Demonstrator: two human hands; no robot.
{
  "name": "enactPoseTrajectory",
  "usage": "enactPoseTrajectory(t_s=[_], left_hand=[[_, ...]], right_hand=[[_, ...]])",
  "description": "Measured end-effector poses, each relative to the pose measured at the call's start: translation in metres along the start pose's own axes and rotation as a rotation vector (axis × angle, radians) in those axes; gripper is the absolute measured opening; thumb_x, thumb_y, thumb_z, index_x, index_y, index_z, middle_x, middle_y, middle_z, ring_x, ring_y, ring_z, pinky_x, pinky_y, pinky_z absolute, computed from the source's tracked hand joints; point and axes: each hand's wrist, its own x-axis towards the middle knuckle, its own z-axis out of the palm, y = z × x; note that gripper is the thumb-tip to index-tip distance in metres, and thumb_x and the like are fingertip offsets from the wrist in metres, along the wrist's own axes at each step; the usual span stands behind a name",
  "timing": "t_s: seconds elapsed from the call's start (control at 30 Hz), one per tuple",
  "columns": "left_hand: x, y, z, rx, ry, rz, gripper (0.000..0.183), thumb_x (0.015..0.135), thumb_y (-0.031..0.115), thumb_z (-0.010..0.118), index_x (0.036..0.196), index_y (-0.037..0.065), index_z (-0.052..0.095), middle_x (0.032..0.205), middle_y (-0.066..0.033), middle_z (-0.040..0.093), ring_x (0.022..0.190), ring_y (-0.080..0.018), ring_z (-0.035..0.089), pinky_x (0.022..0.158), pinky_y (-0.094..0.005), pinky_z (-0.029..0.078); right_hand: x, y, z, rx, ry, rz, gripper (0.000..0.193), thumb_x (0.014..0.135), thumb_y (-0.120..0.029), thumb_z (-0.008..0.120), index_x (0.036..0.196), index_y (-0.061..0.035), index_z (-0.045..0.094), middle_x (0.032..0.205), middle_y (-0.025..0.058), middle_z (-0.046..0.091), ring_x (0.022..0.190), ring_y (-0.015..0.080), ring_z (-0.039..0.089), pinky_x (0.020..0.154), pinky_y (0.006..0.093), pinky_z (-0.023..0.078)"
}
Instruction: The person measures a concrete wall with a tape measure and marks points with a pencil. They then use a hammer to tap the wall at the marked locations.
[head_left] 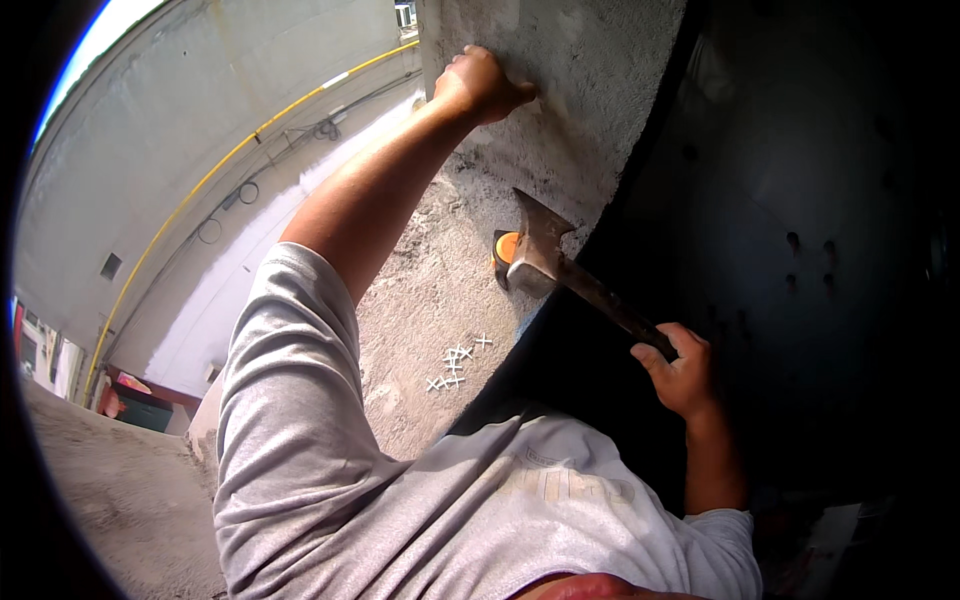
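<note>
My right hand [680, 370] is wrapped round the dark handle of a hatchet [540, 240]. Its worn metal head hangs over a rough concrete ledge [400, 340], blade pointing away from me. Partly behind the head sits a black and orange tape measure [505, 247]. My left arm reaches far forward, and my left hand [480, 88] rests against the grey cement wall [580, 80] near its left edge. Its fingers are curled and mostly hidden, the thumb points right, and anything in them is out of sight. Several white cross-shaped tile spacers [455, 362] lie scattered on the ledge.
Beyond the ledge, at the left, stands an outside wall with a yellow pipe [190, 195] and dark cables [240, 195]. The ledge's right edge drops into deep shadow. A pale sheet-like thing [830, 540] shows dimly at the lower right.
</note>
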Motion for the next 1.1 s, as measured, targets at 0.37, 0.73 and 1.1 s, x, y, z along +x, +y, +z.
enactPoseTrajectory(t_s=[0.37, 0.73, 1.1], left_hand=[[-0.012, -0.016, 0.026, -0.088, 0.209, -0.049, 0.109, 0.081, 0.063, 0.084, 0.15, -0.011, 0.043, 0.146, -0.03, 0.058, 0.137, -0.0416, 0.059, 0.112, -0.0469, 0.052], [-0.016, -0.015, 0.029, -0.137, 0.247, -0.056, 0.113, 0.083, 0.062, 0.083, 0.159, -0.008, 0.037, 0.151, -0.0287, 0.054, 0.142, -0.0415, 0.054, 0.115, -0.047, 0.048], [-0.017, -0.015, 0.031, -0.12, 0.244, -0.069, 0.114, 0.084, 0.064, 0.081, 0.161, -0.007, 0.035, 0.161, -0.0308, 0.046, 0.148, -0.0418, 0.049, 0.119, -0.0483, 0.044]], right_hand=[[0.062, -0.101, 0.026, 0.889, -0.173, 0.083, 0.033, 0.105, -0.027, 0.06, 0.118, 0.0037, 0.06, 0.066, 0.0047, 0.057, 0.047, 0.0127, 0.053, 0.044, 0.0269, 0.047], [0.189, -0.131, 0.06, 0.815, -0.033, 0.259, 0.032, 0.099, -0.029, 0.07, 0.076, -0.0087, 0.062, 0.059, 0.004, 0.058, 0.048, 0.0148, 0.055, 0.047, 0.031, 0.047], [0.23, -0.136, 0.08, 0.879, 0.036, 0.244, 0.028, 0.098, -0.024, 0.071, 0.078, -0.0102, 0.058, 0.062, 0.001, 0.056, 0.047, 0.0134, 0.054, 0.045, 0.0331, 0.047]])
